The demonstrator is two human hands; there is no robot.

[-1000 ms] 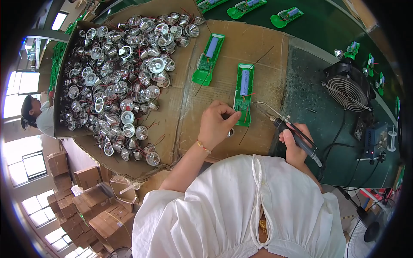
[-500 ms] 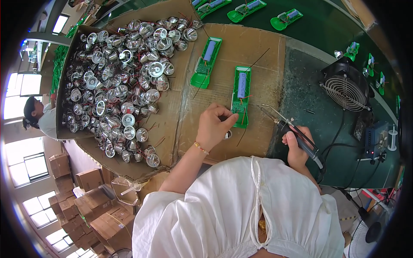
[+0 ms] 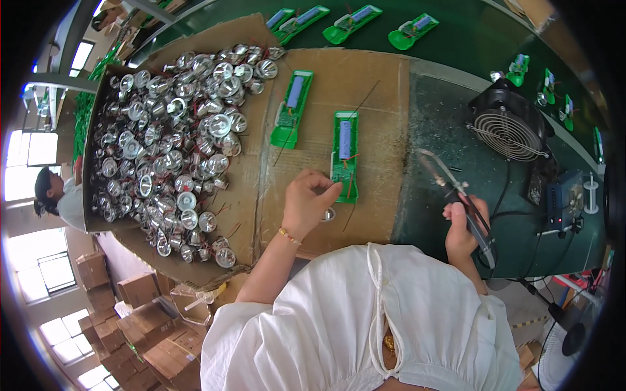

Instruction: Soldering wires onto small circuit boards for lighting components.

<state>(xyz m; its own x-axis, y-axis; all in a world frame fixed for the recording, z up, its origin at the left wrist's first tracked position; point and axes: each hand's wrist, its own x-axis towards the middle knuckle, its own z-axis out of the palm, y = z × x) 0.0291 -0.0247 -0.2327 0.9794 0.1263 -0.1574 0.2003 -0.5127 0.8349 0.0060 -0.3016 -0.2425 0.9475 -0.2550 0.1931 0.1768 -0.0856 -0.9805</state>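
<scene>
My left hand (image 3: pixel 309 203) is closed in a pinch at the lower left edge of a green plastic housing (image 3: pixel 336 171); what its fingertips grip, if anything, is hidden. The housing lies on cardboard (image 3: pixel 378 182) and holds a purple cylindrical battery (image 3: pixel 344 140), a small circuit board and red wires. A silver reflector cup (image 3: pixel 328 214) shows partly just below that hand. My right hand (image 3: pixel 462 229) grips a soldering iron (image 3: pixel 482 242) with a thin metal tube along its front; its tip is over the green tabletop, apart from the housing.
A second green housing (image 3: pixel 291 111) with a battery lies at the left. A large cardboard box (image 3: pixel 251 140) full of reflector cups stands beyond it. On the right are a black fan (image 3: pixel 508 124) and a soldering station (image 3: pixel 566 205). More housings (image 3: pixel 414 31) line the back.
The soldering iron has moved right, away from the green housing, and my right hand has shifted with it. My left hand stays by the housing. The whole view has shifted slightly.
</scene>
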